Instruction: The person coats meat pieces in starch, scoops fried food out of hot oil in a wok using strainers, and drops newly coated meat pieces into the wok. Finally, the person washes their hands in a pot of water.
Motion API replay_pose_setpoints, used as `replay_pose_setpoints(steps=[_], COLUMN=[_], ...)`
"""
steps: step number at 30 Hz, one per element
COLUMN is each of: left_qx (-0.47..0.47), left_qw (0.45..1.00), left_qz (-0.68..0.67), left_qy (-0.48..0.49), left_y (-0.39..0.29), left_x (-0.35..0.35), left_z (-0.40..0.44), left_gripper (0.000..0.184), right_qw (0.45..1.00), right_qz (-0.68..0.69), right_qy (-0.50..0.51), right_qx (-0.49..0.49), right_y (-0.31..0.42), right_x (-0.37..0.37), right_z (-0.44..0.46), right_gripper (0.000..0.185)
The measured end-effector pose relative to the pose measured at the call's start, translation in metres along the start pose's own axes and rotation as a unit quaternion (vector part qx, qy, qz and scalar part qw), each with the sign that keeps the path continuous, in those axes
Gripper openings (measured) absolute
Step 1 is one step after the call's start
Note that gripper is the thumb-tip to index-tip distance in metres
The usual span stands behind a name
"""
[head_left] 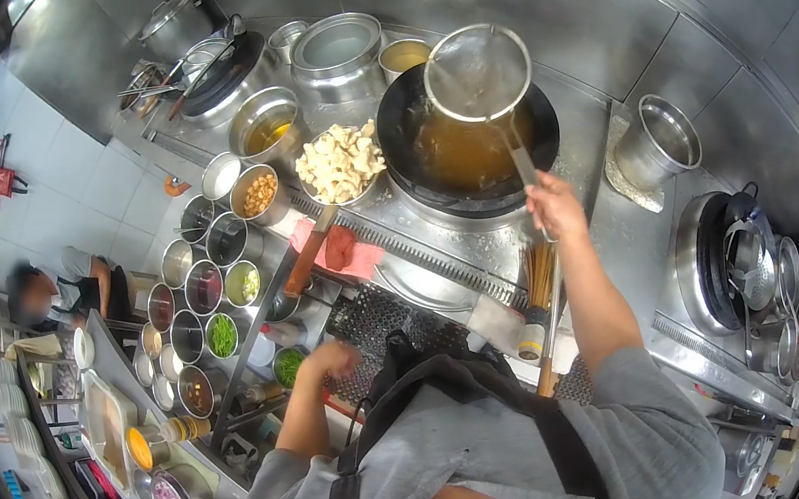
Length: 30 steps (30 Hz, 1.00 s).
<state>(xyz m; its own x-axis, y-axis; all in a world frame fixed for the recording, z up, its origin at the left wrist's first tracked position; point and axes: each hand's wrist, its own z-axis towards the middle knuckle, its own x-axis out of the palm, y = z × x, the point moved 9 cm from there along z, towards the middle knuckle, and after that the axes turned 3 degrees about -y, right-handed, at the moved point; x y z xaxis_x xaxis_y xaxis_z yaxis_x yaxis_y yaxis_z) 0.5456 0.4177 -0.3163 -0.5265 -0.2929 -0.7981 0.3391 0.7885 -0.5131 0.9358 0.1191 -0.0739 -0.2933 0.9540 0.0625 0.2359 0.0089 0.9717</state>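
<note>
My right hand (pixel 555 204) is closed around the handle of a round mesh strainer (pixel 477 73). The strainer hangs over the far right part of a black wok (pixel 394 129) that holds brownish liquid. Near my waist, to the left, my left hand (pixel 335 359) is loosely curled, with no object visible in it. A green chopped herb (pixel 289 367) sits in a container just left of that hand. Beside the wok stands a bowl heaped with pale, cream-coloured pieces (pixel 340 163).
Several metal pots of ingredients (pixel 203 288) fill the left side. A wooden-handled tool (pixel 309 251) lies near a pink cloth (pixel 360 257). A metal pot (pixel 658 140) and a second wok with ladles (pixel 743 255) stand right. Another person (pixel 72 288) is at far left.
</note>
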Motion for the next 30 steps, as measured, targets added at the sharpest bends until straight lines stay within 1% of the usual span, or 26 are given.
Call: replay_pose_setpoints(steps=[1, 2, 3, 4, 5, 6, 7, 8, 9, 10, 12, 13, 14, 15, 17, 18, 20, 21, 22, 24, 26, 28, 29, 30], left_qx=[-0.179, -0.318, -0.278, -0.294, -0.253, -0.262, -0.269, -0.273, -0.277, -0.277, -0.302, -0.303, -0.303, -0.305, -0.318, -0.326, -0.329, -0.333, -0.332, -0.327, -0.321, -0.33, -0.329, -0.328], left_qw=[0.972, 0.881, 0.876, 0.831, 0.798, 0.746, 0.687, 0.649, 0.609, 0.609, 0.549, 0.549, 0.555, 0.561, 0.566, 0.572, 0.564, 0.557, 0.557, 0.569, 0.576, 0.589, 0.594, 0.595], left_qz=[-0.126, -0.269, -0.231, -0.359, -0.4, -0.485, -0.562, -0.601, -0.638, -0.64, -0.663, -0.665, -0.657, -0.648, -0.644, -0.639, -0.644, -0.651, -0.649, -0.65, -0.644, -0.647, -0.638, -0.636], left_qy=[-0.085, -0.223, -0.318, -0.306, -0.372, -0.374, -0.373, -0.378, -0.381, -0.377, -0.409, -0.407, -0.411, -0.415, -0.405, -0.398, -0.398, -0.393, -0.399, -0.384, -0.388, -0.355, -0.363, -0.366], left_y=[-0.011, -0.03, -0.034, -0.025, -0.02, -0.012, -0.007, -0.01, -0.011, -0.01, 0.001, 0.003, 0.005, 0.006, 0.007, 0.008, 0.006, 0.005, 0.006, 0.006, 0.008, 0.01, 0.002, -0.002], left_x=[-0.073, -0.148, -0.188, -0.197, -0.214, -0.223, -0.234, -0.242, -0.246, -0.249, -0.246, -0.243, -0.244, -0.244, -0.243, -0.245, -0.248, -0.247, -0.25, -0.248, -0.249, -0.244, -0.249, -0.247], left_z=[0.019, 0.027, 0.048, 0.075, 0.101, 0.14, 0.172, 0.189, 0.202, 0.214, 0.225, 0.229, 0.229, 0.227, 0.226, 0.226, 0.225, 0.225, 0.223, 0.224, 0.224, 0.225, 0.218, 0.21], left_gripper=[0.02, 0.028, 0.034, 0.039, 0.044, 0.042, 0.041, 0.038, 0.036, 0.036, 0.031, 0.031, 0.029, 0.028, 0.027, 0.026, 0.026, 0.026, 0.026, 0.026, 0.028, 0.033, 0.036, 0.036], right_qw=[0.997, 0.997, 0.978, 0.941, 0.94, 0.881, 0.803, 0.801, 0.821, 0.839, 0.827, 0.895, 0.942, 0.943, 0.975, 0.975, 0.993, 0.996, 0.996, 0.996, 0.996, 0.993, 0.991, 0.991], right_qz=[-0.068, -0.069, -0.191, -0.31, -0.312, -0.422, -0.521, -0.524, -0.509, -0.491, -0.513, -0.426, -0.328, -0.328, -0.212, -0.212, -0.078, -0.041, -0.04, 0.004, 0.015, 0.06, 0.093, 0.095], right_qy=[-0.017, -0.018, -0.053, -0.085, -0.085, -0.144, -0.198, -0.199, -0.183, -0.167, -0.146, -0.106, -0.063, -0.061, -0.041, -0.037, -0.037, -0.024, -0.019, 0.005, 0.015, 0.014, 0.021, 0.023], right_qx=[-0.021, -0.02, -0.064, -0.106, -0.105, -0.159, -0.211, -0.207, -0.184, -0.161, -0.178, -0.08, 0.021, 0.024, 0.055, 0.053, 0.085, 0.081, 0.078, 0.092, 0.087, 0.097, 0.096, 0.093], right_y=[0.007, 0.016, 0.036, 0.051, 0.044, 0.045, 0.046, 0.039, 0.029, 0.017, 0.012, -0.012, -0.028, -0.032, -0.047, -0.047, -0.052, -0.056, -0.059, -0.067, -0.066, -0.064, -0.064, -0.062], right_x=[-0.019, -0.03, -0.043, -0.054, -0.067, -0.088, -0.096, -0.101, -0.105, -0.107, -0.099, -0.1, -0.085, -0.075, -0.054, -0.044, -0.024, -0.016, -0.011, 0.002, 0.014, 0.025, 0.032, 0.033], right_z=[0.002, -0.001, -0.007, -0.011, -0.007, -0.009, -0.012, -0.01, -0.004, 0.003, 0.013, 0.022, 0.022, 0.025, 0.027, 0.028, 0.03, 0.035, 0.04, 0.046, 0.049, 0.045, 0.045, 0.044], right_gripper=[0.04, 0.04, 0.042, 0.043, 0.043, 0.043, 0.043, 0.043, 0.038, 0.034, 0.033, 0.034, 0.035, 0.035, 0.034, 0.034, 0.032, 0.025, 0.025, 0.016, 0.016, 0.017, 0.016, 0.016])
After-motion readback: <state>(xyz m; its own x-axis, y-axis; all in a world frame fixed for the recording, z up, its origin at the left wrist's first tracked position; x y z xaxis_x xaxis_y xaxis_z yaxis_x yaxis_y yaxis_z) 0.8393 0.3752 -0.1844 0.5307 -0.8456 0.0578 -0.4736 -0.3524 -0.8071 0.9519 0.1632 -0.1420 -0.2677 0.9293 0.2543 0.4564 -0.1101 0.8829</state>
